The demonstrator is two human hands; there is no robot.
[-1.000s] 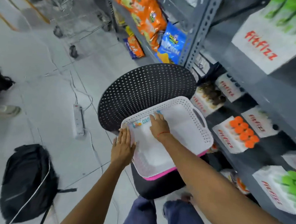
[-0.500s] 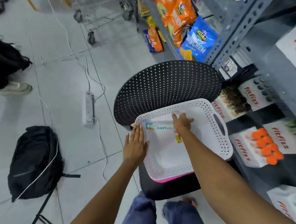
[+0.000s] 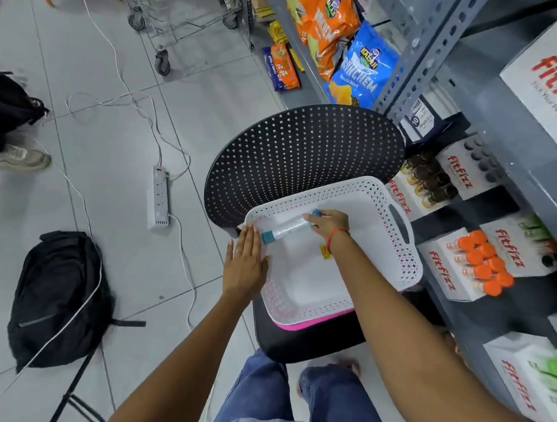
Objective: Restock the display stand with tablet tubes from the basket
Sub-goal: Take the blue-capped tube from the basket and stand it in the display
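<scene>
The white perforated basket (image 3: 395,250) sits on the seat of a black chair (image 3: 306,154), with a pink edge showing under its near rim. The person's right hand (image 3: 330,223) is down inside the basket, fingers closed around 1 tablet tube (image 3: 285,231), a pale tube with a teal-blue cap at its left end, lying tilted near the basket's far-left corner. Something blue also peeks out by the fingertips, though I cannot tell whether it is part of the same tube. The left hand (image 3: 244,262) lies flat and open on the basket's left rim, fingers together, gripping nothing (there is a ring on 1 finger). A red thread circles the right wrist, and a small yellow scrap (image 3: 325,252) lies on the basket floor just beside it.

To the right stands the grey metal shelving (image 3: 507,179) with white display stand boxes. One display stand (image 3: 449,270) holds a cluster of orange-capped tubes (image 3: 485,267); another at the lower right (image 3: 521,379) holds green-capped ones, blurred.

On the tiled floor to the left lie a white power strip (image 3: 158,197) with its cable and a black backpack (image 3: 60,298). Snack bags (image 3: 361,66) fill the shelf farther along.
</scene>
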